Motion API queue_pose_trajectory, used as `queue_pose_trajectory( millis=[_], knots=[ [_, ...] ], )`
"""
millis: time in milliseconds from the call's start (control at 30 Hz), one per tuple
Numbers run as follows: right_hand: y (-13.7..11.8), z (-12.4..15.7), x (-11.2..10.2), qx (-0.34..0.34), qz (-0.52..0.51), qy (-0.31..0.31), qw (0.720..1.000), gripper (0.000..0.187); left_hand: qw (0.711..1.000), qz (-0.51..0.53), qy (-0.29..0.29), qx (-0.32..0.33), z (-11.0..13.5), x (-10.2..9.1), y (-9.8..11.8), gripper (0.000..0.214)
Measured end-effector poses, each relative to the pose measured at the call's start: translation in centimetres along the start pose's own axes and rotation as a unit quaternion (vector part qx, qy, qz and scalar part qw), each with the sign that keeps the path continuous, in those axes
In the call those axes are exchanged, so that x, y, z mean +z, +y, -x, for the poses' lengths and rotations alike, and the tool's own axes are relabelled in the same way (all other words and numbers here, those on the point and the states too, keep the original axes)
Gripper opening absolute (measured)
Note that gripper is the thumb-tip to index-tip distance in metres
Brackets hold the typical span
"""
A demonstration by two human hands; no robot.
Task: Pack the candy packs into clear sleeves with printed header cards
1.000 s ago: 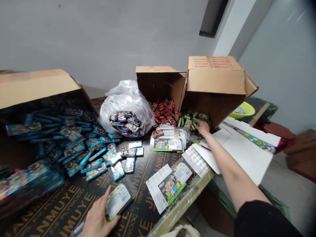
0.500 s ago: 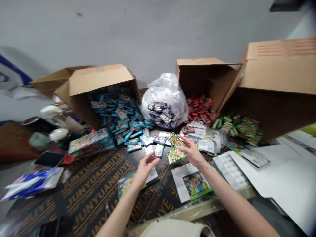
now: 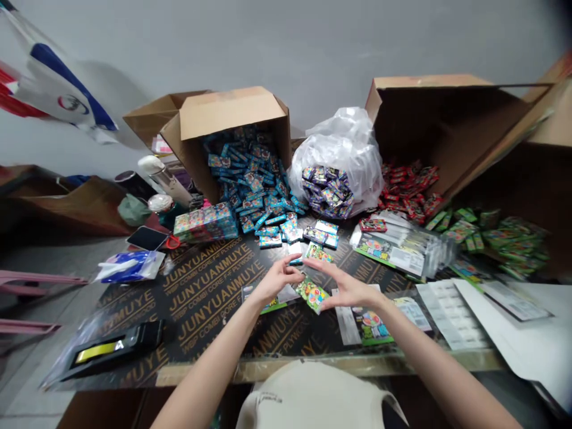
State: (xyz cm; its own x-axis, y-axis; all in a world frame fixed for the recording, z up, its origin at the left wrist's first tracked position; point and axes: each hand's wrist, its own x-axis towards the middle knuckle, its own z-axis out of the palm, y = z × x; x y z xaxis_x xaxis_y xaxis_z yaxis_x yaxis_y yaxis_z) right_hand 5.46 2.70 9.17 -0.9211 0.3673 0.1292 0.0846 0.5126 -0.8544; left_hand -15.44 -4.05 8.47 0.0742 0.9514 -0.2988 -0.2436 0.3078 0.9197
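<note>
A small green candy packet (image 3: 312,294) with colourful round prints is between my two hands, above the dark printed board. My left hand (image 3: 277,279) is closed, its fingertips at the packet's upper left corner. The thumb of my right hand (image 3: 351,288) presses the packet's lower right end, while its fingers stretch out towards the left fingertips. Just beyond the fingers is a second green packet (image 3: 319,253). Near it lie a purple packet (image 3: 315,235) and several blue packets (image 3: 270,241). Flat printed pouches (image 3: 373,333) rest beneath and beside my right forearm.
Behind stand a carton of blue packets (image 3: 232,116), a clear bag (image 3: 342,143) of purple packets and a carton (image 3: 447,113) by red packets (image 3: 409,185). Green packets (image 3: 513,241) are at right. A tape dispenser (image 3: 111,348), phone (image 3: 147,238) and bundled boxes (image 3: 205,223) sit left.
The view has swung left. The two green packets, earlier together in my right hand, are now apart: one beyond my fingers, the other between my hands. My hands have come closer together.
</note>
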Motion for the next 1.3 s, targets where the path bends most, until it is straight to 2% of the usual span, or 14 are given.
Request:
queue_pose_trajectory(
  millis=[100,267,333,400,467,567,633,700,800,900,1033,1167,1233,1300],
  knots=[
    [-0.5,-1.1,1.3,-0.040,0.044,-0.010,0.998,0.087,1.000,0.029,0.010,0.001,0.0,0.5,-0.3,0.073],
    [-0.9,-1.4,2.7,-0.072,0.107,0.026,0.991,0.092,0.999,0.040,0.020,-0.009,0.0,0.5,-1.0,0.075],
    [-0.8,-1.2,3.0,-0.067,0.103,0.054,0.991,0.086,1.000,0.003,0.007,-0.006,0.3,0.1,-1.1,0.075],
    [-0.4,-0.9,3.1,-0.037,0.114,0.101,0.988,0.078,0.995,-0.092,0.024,0.028,0.8,-0.8,-1.1,0.070],
    [0.7,-0.5,3.0,0.019,0.146,0.166,0.975,0.071,0.959,-0.260,0.071,0.086,1.4,-2.1,-1.3,0.069],
    [2.8,-0.2,3.1,0.096,0.208,0.230,0.946,0.066,0.845,-0.513,0.082,0.129,2.6,-3.9,-2.4,0.094],
    [4.0,-0.1,3.4,0.112,0.241,0.222,0.938,0.067,0.790,-0.598,0.055,0.123,3.2,-4.6,-3.6,0.107],
    [4.9,-0.2,3.8,0.108,0.253,0.188,0.943,0.077,0.771,-0.624,0.047,0.123,3.6,-4.9,-4.5,0.107],
    [5.4,-0.3,4.1,0.087,0.227,0.132,0.961,0.097,0.785,-0.603,0.051,0.137,4.0,-5.0,-5.0,0.107],
    [5.3,-0.3,4.0,0.069,0.158,0.105,0.979,0.108,0.808,-0.568,0.054,0.148,4.4,-5.2,-4.4,0.108],
    [4.4,-0.7,3.8,0.063,0.035,0.091,0.993,0.111,0.826,-0.541,0.040,0.150,4.9,-5.0,-3.6,0.108],
    [2.8,-1.5,2.9,0.058,-0.112,0.131,0.983,0.108,0.839,-0.520,0.050,0.153,5.1,-4.3,-2.9,0.102],
    [1.8,-2.0,2.0,0.044,-0.132,0.120,0.983,0.103,0.840,-0.519,0.040,0.154,5.2,-3.9,-2.4,0.099],
    [0.7,-2.4,1.2,0.029,-0.093,0.095,0.991,0.100,0.843,-0.513,0.011,0.158,5.4,-3.7,-1.8,0.096]
  ],
)
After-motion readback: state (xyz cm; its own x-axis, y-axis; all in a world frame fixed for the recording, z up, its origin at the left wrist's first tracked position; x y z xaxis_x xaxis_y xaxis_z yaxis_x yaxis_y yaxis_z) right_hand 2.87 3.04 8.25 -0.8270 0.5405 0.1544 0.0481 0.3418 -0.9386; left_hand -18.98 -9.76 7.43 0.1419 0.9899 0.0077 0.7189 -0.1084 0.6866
